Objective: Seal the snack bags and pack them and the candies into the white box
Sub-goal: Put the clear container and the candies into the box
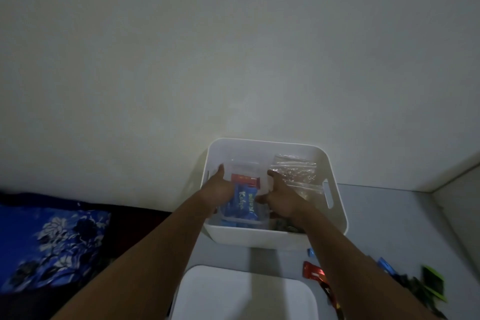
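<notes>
The white box (335,215) stands against the wall on a grey surface. Both my hands reach into it. My left hand (217,187) and my right hand (279,197) grip the two sides of a clear snack bag (244,200) that holds blue and red wrapped candies. The bag sits in the left half of the box. A second clear bag (296,171) leans in the right half, behind my right hand. Loose candies lie outside the box: a red one (313,271), a blue one (310,252) and a green one (432,282).
The white box lid (233,296) lies flat in front of the box, between my forearms. A blue flowered cloth (54,244) lies at the left on a dark surface. A plain wall rises directly behind the box, and a second wall closes the right side.
</notes>
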The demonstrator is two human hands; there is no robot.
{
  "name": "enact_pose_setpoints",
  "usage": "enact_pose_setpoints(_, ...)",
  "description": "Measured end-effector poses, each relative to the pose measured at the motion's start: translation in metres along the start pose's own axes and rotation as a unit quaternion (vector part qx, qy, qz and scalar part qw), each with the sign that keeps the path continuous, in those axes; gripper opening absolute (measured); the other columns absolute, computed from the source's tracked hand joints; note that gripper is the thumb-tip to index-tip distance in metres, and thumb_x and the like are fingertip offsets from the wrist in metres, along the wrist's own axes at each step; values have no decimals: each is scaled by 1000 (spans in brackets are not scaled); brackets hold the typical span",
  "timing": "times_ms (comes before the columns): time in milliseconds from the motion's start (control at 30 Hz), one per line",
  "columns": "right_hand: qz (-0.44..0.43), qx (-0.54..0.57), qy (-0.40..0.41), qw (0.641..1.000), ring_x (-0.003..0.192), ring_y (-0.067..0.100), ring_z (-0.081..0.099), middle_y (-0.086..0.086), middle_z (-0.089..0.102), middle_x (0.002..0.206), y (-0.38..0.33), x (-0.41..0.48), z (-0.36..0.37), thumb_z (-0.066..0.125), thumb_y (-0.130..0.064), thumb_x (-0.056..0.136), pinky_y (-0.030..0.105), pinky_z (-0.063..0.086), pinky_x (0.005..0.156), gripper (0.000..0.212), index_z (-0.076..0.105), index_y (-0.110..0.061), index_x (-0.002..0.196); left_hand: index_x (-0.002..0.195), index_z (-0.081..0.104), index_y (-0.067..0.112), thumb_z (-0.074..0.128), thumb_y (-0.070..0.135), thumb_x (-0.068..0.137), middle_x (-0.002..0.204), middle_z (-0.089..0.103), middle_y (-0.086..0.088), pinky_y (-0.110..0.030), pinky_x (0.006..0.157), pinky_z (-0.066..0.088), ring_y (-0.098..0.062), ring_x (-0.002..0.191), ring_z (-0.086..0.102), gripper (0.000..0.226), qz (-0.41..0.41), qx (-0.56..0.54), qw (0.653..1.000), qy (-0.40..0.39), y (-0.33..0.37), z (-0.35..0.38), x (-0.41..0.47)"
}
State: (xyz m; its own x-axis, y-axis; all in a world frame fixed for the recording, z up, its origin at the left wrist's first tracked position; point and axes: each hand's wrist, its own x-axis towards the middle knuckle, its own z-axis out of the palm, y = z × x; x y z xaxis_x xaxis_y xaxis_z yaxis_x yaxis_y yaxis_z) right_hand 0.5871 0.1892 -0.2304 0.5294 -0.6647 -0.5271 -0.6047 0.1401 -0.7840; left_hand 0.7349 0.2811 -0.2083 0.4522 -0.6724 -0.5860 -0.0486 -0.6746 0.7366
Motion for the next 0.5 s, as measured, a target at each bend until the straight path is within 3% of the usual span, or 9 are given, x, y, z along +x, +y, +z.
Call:
enact_pose_setpoints(67,-14,-27,-9,999,106,26,58,8,53,132,3,2,-2,67,-4,88,30,60,67,87,16,-30,154,155,3,38,52,10,98,148,42,-10,-38,87,49,-29,115,52,80,3,-7,1000,-11,-6,2,7)
enact_pose_setpoints(133,-33,-46,-20,998,100,20,56,8,52,128,5,4,-3,65,0,90,13,49,52,86,14,-23,155,155,5,38,55,3,95,147,44,-13,-32,73,54,-28,108,55,85,6,-11,1000,-13,-11,4,14)
enact_pose_setpoints(200,-34,-48,-38,998,99,17,55,9,52,128,7,9,-1,65,0,91,10,47,52,85,13,-19,156,155,6,34,54,-3,94,146,44,-18,-25,60,51,-31,107,58,86,14,-9,1000,-10,-15,7,20)
enact_pose_setpoints(267,-26,-51,-43,997,105,16,55,8,51,138,10,14,4,67,0,89,17,56,65,90,10,-22,155,155,8,31,51,-10,93,146,43,-23,-27,66,51,-37,113,58,86,17,-10,1000,-8,-19,10,27)
enact_pose_setpoints(333,-38,-50,-38,997,112,18,56,5,50,139,12,20,10,70,3,84,34,59,86,98,8,-25,155,156,10,27,48,-9,94,148,42,-23,-35,83,53,-38,121,54,81,21,19,999,15,-21,12,32)
enact_pose_setpoints(400,-53,-67,-35,996,117,22,56,5,49,138,10,22,13,72,2,81,42,56,92,105,3,-28,155,156,12,21,45,-6,94,152,38,-19,-38,101,45,-36,133,46,75,22,53,997,45,-21,14,37)
enact_pose_setpoints(500,-65,-83,-38,994,121,29,56,4,47,141,7,25,14,74,-1,79,43,55,92,111,-1,-27,156,156,11,16,44,-3,95,152,37,-19,-39,106,41,-35,135,44,72,15,66,995,74,-19,17,40)
